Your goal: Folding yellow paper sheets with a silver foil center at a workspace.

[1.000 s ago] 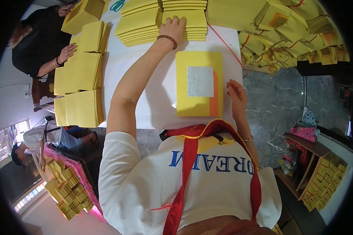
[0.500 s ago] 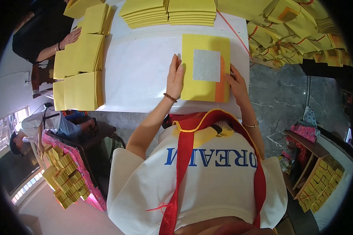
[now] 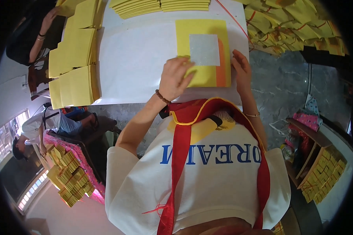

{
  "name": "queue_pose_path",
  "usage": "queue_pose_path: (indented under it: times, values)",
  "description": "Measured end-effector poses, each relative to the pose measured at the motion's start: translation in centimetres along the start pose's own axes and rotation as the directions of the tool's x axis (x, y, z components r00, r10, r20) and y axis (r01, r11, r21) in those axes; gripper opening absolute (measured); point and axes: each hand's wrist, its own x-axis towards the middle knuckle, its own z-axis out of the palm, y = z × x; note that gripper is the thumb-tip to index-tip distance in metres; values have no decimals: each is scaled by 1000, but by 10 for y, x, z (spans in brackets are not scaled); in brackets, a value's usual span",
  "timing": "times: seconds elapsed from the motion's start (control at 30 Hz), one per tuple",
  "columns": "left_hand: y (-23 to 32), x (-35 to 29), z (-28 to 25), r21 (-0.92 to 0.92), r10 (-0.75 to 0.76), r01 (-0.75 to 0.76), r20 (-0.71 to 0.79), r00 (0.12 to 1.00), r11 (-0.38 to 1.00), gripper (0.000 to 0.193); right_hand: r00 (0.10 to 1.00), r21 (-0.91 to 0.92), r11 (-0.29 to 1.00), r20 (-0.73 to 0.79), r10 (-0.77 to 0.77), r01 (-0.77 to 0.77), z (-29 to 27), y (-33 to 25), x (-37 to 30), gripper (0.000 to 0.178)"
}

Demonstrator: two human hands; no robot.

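A yellow sheet or stack of sheets lies flat on the white tabletop. It bears a silver square and an orange strip along the square's right and lower side. My left hand is over the lower left edge of the yellow paper, palm down, fingers bent but apart, fingertips close to the silver square. Whether those fingertips touch the paper cannot be made out. Just off the paper's right edge, my right hand is raised with nothing in it, thumb and fingers apart.
Stacked yellow paper lines the table's left side, with more stacks at the far edge. A red string runs along the right. Heaped yellow bundles lie far right. A co-worker's arm is at far left; another person sits behind.
My left hand has moved from beside the paper to over its lower left edge. The right hand has let go of the right edge. The co-worker's hand has lifted off the left stack.
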Motion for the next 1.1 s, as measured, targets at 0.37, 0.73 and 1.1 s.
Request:
queue_pose_path:
  times: [0.37,0.73,1.1]
  values:
    - [8,4,9,146,88,-119,204,975,982,66,995,217,974,65,-77,61,12,-13,-8,45]
    - [18,-4,10,171,122,-173,270,955,970,65,975,103,991,193,-105,86,-1,-8,-14,44]
    - [15,-3,14,165,116,-166,275,954,972,48,978,132,987,176,-113,90,9,2,-24,52]
